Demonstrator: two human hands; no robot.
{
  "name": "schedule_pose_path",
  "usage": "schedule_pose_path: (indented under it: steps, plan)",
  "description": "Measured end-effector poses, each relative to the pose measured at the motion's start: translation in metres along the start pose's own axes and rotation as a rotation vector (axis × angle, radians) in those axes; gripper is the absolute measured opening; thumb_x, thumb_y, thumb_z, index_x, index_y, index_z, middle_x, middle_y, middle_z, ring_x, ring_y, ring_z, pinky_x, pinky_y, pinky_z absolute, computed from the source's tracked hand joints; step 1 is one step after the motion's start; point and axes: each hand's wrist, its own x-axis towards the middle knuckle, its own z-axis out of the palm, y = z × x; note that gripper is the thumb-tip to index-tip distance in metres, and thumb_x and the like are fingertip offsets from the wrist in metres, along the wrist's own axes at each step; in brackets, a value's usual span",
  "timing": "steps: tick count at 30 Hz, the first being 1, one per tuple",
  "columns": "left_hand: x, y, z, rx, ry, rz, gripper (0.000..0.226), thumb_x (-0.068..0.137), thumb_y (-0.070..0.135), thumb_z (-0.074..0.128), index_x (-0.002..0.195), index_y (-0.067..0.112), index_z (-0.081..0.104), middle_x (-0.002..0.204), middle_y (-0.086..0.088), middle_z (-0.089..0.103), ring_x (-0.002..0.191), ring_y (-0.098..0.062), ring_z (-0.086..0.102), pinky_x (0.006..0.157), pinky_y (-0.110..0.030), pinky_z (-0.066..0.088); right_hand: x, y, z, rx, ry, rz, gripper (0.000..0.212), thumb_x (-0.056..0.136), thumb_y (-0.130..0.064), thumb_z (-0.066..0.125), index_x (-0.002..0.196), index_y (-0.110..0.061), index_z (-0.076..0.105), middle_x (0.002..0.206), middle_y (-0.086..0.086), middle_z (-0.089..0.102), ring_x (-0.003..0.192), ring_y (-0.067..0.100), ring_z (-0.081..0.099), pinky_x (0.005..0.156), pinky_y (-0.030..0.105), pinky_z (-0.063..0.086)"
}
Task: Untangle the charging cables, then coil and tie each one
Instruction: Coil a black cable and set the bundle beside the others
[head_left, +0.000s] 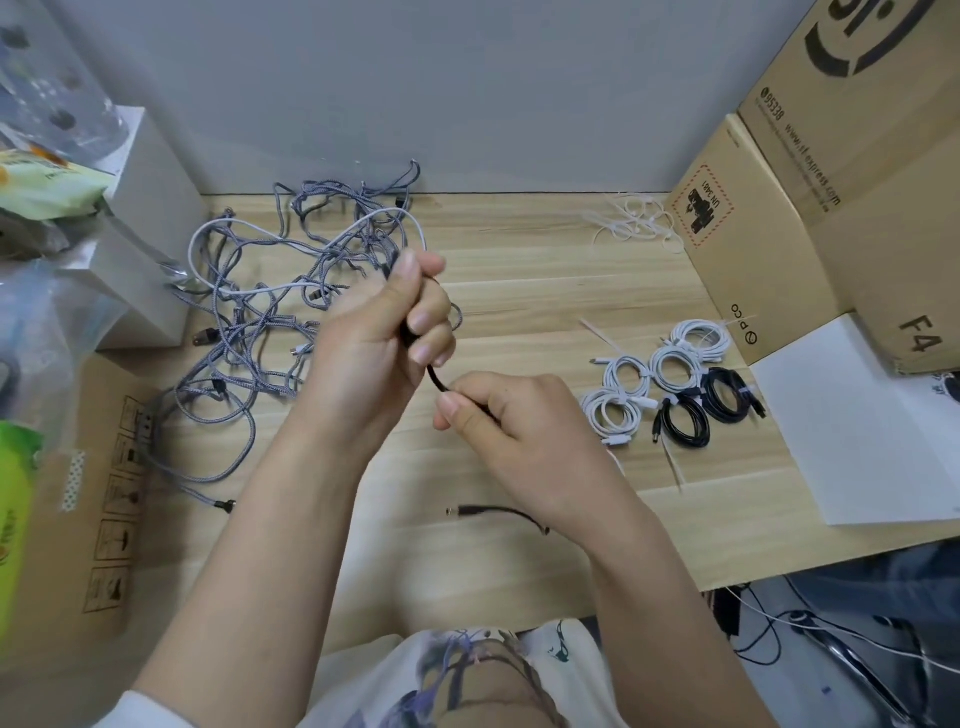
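Left hand (384, 322) raised, fist curled — right hand (498, 410) lower, fingertips pinching.

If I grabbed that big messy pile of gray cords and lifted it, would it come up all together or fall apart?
The gray cable tangle would probably rise as one floppy clump, since its loops cross through each other many times. Loose ends like the plug near the table's front would likely dangle and drag. It looks braided, so probably not slippery.

Head-worn camera looks steeply down, close over the wooden desk (519, 291).
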Motion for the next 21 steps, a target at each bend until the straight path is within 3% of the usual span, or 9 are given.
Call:
schedule_pose_path:
  steps: [3, 6, 9, 14, 16, 19, 21]
  plan:
    - [-0.001, -0.009, 0.001, 0.276, -0.034, -0.004, 0.021, 0.100, 0.016, 0.033, 0.088, 0.011, 0.049, 0.049, 0.010, 0.039, 0.041, -0.006, 0.032, 0.046, -0.016, 0.031, -0.002, -0.001, 0.001, -0.060, 0.018, -0.016, 0.026, 0.091, -0.035, 0.053, 0.079, -0.015, 0.065, 0.045, -0.005, 0.032, 0.054, 0.020, 0.033, 0.056, 0.034, 0.032]
    - [-0.002, -0.016, -0.004, 0.639, -0.064, 0.001, 0.021, 0.099, 0.015, 0.041, 0.083, 0.014, 0.055, 0.050, 0.010, 0.047, 0.045, -0.005, 0.041, 0.046, -0.015, 0.034, -0.003, -0.002, -0.005, -0.051, 0.084, -0.040, 0.027, 0.083, -0.041, 0.052, 0.077, -0.019, 0.066, 0.042, -0.007, 0.039, 0.050, 0.013, 0.029, 0.056, 0.035, 0.034]
    - [-0.004, -0.019, -0.009, 0.871, -0.135, -0.044, 0.028, 0.096, 0.029, 0.051, 0.074, 0.013, 0.057, 0.052, 0.010, 0.051, 0.050, -0.005, 0.045, 0.049, -0.017, 0.035, -0.004, -0.004, -0.011, -0.028, 0.129, -0.046, 0.028, 0.076, -0.044, 0.056, 0.073, -0.020, 0.070, 0.040, -0.007, 0.041, 0.045, 0.013, 0.033, 0.053, 0.034, 0.036]
    - [-0.010, -0.015, -0.009, 0.760, -0.298, -0.129, 0.049, 0.093, 0.044, 0.043, 0.068, 0.002, 0.045, 0.049, 0.002, 0.035, 0.046, -0.012, 0.028, 0.042, -0.018, 0.022, -0.005, 0.001, -0.022, 0.156, 0.243, -0.094, 0.011, 0.069, -0.032, 0.076, 0.065, -0.023, 0.071, 0.039, -0.008, 0.038, 0.043, 0.011, 0.034, 0.050, 0.025, 0.026]
    - [-0.012, -0.014, -0.007, 0.739, -0.346, -0.138, 0.052, 0.093, 0.047, 0.033, 0.063, 0.008, 0.049, 0.046, 0.004, 0.032, 0.046, -0.013, 0.024, 0.043, -0.023, 0.019, -0.002, 0.002, -0.023, 0.223, 0.292, -0.093, 0.013, 0.065, -0.031, 0.077, 0.065, -0.021, 0.069, 0.041, -0.003, 0.041, 0.044, 0.011, 0.033, 0.048, 0.028, 0.031]
    - [-0.015, -0.010, -0.006, 0.741, -0.403, -0.190, 0.064, 0.093, 0.054, 0.022, 0.068, 0.005, 0.055, 0.042, 0.007, 0.027, 0.044, -0.013, 0.022, 0.043, -0.019, 0.022, 0.000, 0.004, -0.024, 0.330, 0.331, -0.113, 0.010, 0.069, -0.025, 0.076, 0.067, -0.023, 0.067, 0.053, -0.002, 0.064, 0.054, 0.029, 0.056, 0.057, 0.041, 0.048]
    - [-0.016, -0.006, -0.011, 0.637, -0.433, -0.246, 0.068, 0.096, 0.057, 0.024, 0.068, 0.003, 0.054, 0.040, 0.006, 0.024, 0.040, -0.010, 0.021, 0.043, -0.015, 0.025, 0.000, 0.008, -0.028, 0.341, 0.407, -0.126, 0.013, 0.071, -0.024, 0.074, 0.063, -0.029, 0.065, 0.062, -0.009, 0.067, 0.059, 0.017, 0.059, 0.060, 0.032, 0.046]
